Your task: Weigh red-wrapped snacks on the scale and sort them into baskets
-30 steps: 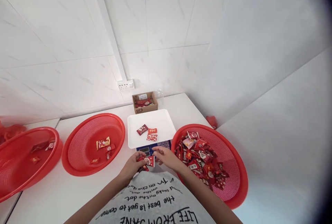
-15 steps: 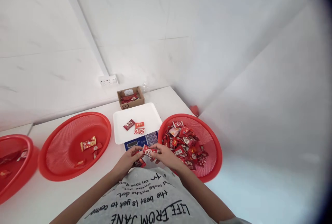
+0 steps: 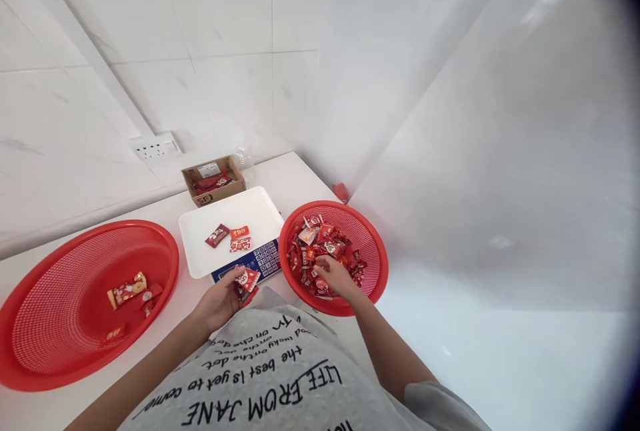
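My left hand [image 3: 220, 301] is closed around red wrapped candies [image 3: 248, 278], just in front of the scale's keypad. One red-and-white wrapper faces up, with a darker red one under it. My right hand [image 3: 337, 279] reaches into the right red basket [image 3: 376, 254], over a heap of small red candy packets [image 3: 330, 248]. Its thumb and forefinger are a little apart at the packets, with nothing visible between them; the other fingers are partly hidden. On the white pan of the scale [image 3: 197, 221] lie a dark red packet [image 3: 217, 236] and red-and-white packets [image 3: 240, 239].
Left of the scale stands a larger red basket [image 3: 55, 284] with a gold-and-red packet [image 3: 127, 290] and a few red ones. Behind the scale, a cardboard box [image 3: 215, 181] holds red packets. A wall socket [image 3: 156, 146] and the right wall bound the white table [image 3: 280, 174].
My right hand has left the candy between both hands and moved right into the basket. My left hand keeps the candies. The view has shifted right.
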